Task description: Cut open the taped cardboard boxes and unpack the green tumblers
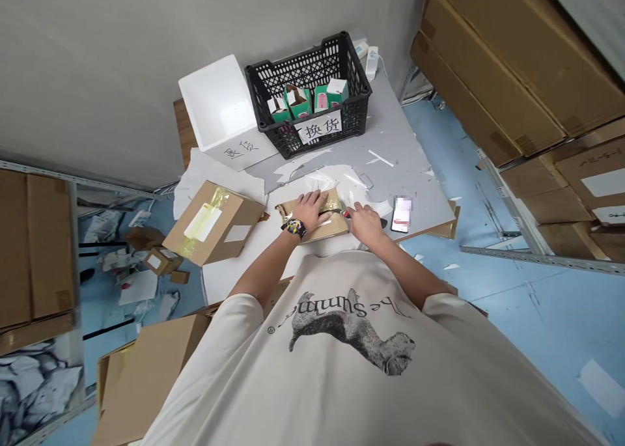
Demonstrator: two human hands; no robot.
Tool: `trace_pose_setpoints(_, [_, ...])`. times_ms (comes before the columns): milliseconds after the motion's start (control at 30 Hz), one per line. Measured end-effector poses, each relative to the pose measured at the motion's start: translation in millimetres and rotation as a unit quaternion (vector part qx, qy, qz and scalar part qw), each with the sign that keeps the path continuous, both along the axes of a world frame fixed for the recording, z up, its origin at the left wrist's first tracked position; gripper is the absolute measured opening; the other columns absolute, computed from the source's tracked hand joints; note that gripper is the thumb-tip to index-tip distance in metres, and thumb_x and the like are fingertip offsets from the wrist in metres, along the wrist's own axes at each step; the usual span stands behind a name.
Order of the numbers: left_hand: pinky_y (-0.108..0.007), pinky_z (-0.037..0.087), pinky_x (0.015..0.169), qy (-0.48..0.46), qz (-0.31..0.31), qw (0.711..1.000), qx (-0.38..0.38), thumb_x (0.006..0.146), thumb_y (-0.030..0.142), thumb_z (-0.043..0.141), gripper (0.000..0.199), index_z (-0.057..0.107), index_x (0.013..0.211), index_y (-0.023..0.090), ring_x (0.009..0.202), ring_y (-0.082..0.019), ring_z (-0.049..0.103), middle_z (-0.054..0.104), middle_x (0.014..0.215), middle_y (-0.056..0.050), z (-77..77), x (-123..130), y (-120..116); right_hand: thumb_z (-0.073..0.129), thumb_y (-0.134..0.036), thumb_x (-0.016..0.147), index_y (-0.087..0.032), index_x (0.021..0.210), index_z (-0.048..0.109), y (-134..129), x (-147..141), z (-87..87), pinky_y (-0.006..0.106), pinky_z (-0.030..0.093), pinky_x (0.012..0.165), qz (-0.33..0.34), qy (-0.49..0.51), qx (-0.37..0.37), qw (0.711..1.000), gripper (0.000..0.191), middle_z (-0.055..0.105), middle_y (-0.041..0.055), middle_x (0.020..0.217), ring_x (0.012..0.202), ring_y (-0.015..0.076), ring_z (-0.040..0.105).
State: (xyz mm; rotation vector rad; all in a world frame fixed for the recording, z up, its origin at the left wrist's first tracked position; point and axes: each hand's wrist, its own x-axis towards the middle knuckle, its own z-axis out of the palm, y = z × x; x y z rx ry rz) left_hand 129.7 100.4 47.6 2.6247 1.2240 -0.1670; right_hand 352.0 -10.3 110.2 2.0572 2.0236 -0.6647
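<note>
Parcel: my brown cardboard parcel (336,223) with yellow tape, lying on the grey table (407,172), directly before me.

Left hand (308,210): open, fingers together and laid flat on the parcel, pinning it in place against the table.

Right hand (366,224): fingers curled closed at the parcel's right end, clamped on a red-handled cutter (347,213), its tip near the tape; the exact hold is partly hidden.

Nearby: phone (401,215), just right of the parcel; taped box (212,223), left of it; black crate (342,58), beyond it.
</note>
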Motion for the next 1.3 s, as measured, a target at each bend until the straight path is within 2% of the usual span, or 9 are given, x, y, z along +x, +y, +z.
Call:
trace_pose_setpoints(100, [-0.06,0.047,0.133,0.015,-0.016,1.0,-0.001,0.117,0.05,0.059,0.073,0.055,0.181,0.014,0.161,-0.044,0.06,0.057,0.183,-0.025,0.4,6.6,3.2,0.049,-0.022,0.121,-0.018,0.158,0.072,-1.2,-0.8,3.2,0.04,0.057,0.103,0.003,0.0,0.0,1.0,0.044,0.069,0.0208,0.157,0.134,0.0338,0.07])
trace_pose_setpoints(267, [-0.064,0.049,0.131,0.046,-0.058,0.997,0.003,0.118,0.035,0.052,0.069,0.051,0.183,0.011,0.161,-0.047,0.059,0.05,0.187,-0.029,-3.3,14.8,5.4,0.047,-0.021,0.121,-0.017,0.156,0.073,-1.5,-2.1,7.7,0.04,0.057,0.103,0.004,-0.007,-0.001,1.0,0.043,0.07,0.0216,0.156,0.134,0.0334,0.071])
trace_pose_setpoints(433, [-0.065,0.052,0.127,0.066,-0.092,0.994,-0.002,0.121,0.034,0.039,0.069,0.048,0.183,0.004,0.155,-0.048,0.064,0.052,0.182,-0.034,-5.5,15.6,13.6,0.046,-0.022,0.122,-0.016,0.157,0.071,3.8,-6.3,3.6,0.039,0.056,0.104,0.008,-0.015,0.009,1.0,0.043,0.069,0.0215,0.155,0.132,0.0324,0.071])
trace_pose_setpoints(567, [-0.064,0.052,0.128,0.043,-0.074,0.996,-0.006,0.119,0.033,0.046,0.069,0.049,0.183,0.006,0.154,-0.048,0.065,0.054,0.181,-0.035,-8.9,16.5,20.1,0.043,-0.027,0.124,-0.019,0.168,0.062,9.5,-7.4,-6.5,0.04,0.055,0.107,0.018,-0.008,0.025,0.999,0.048,0.067,0.0215,0.159,0.135,0.0321,0.067])
trace_pose_setpoints(700, [-0.066,0.047,0.132,0.0,-0.047,0.999,-0.018,0.118,0.031,0.04,0.068,0.054,0.179,0.005,0.157,-0.048,0.062,0.053,0.183,-0.033,-15.3,16.2,19.2,0.04,-0.03,0.125,-0.021,0.176,0.055,5.9,0.9,-14.0,0.043,0.055,0.108,0.025,-0.003,0.043,0.999,0.054,0.066,0.0216,0.162,0.136,0.0347,0.065])
trace_pose_setpoints(900, [-0.069,0.046,0.133,-0.042,-0.025,0.998,-0.029,0.117,0.033,0.043,0.07,0.053,0.181,0.009,0.157,-0.049,0.062,0.054,0.183,-0.031,-22.5,14.5,11.8,0.041,-0.026,0.12,-0.022,0.175,0.06,-3.3,19.0,-14.7,0.048,0.054,0.11,0.038,0.0,0.048,0.998,0.058,0.067,0.0232,0.161,0.137,0.0389,0.064])
trace_pose_setpoints(1167, [-0.068,0.045,0.134,-0.046,-0.002,0.999,-0.019,0.118,0.032,0.038,0.069,0.057,0.178,0.005,0.156,-0.048,0.063,0.058,0.179,-0.032,-25.0,16.5,20.9,0.043,-0.03,0.122,-0.027,0.175,0.062,37.1,30.1,-19.0,0.049,0.051,0.111,0.084,0.011,0.059,0.995,0.057,0.069,0.0199,0.159,0.138,0.0395,0.063])
trace_pose_setpoints(1300, [-0.063,0.046,0.134,-0.037,-0.01,0.999,-0.014,0.119,0.033,0.039,0.066,0.06,0.175,0.005,0.154,-0.046,0.065,0.057,0.18,-0.032,-25.4,16.6,20.7,0.046,-0.029,0.121,-0.025,0.171,0.065,36.7,40.1,-13.2,0.048,0.052,0.108,0.106,0.0,0.059,0.993,0.054,0.07,0.02,0.158,0.136,0.0396,0.065])
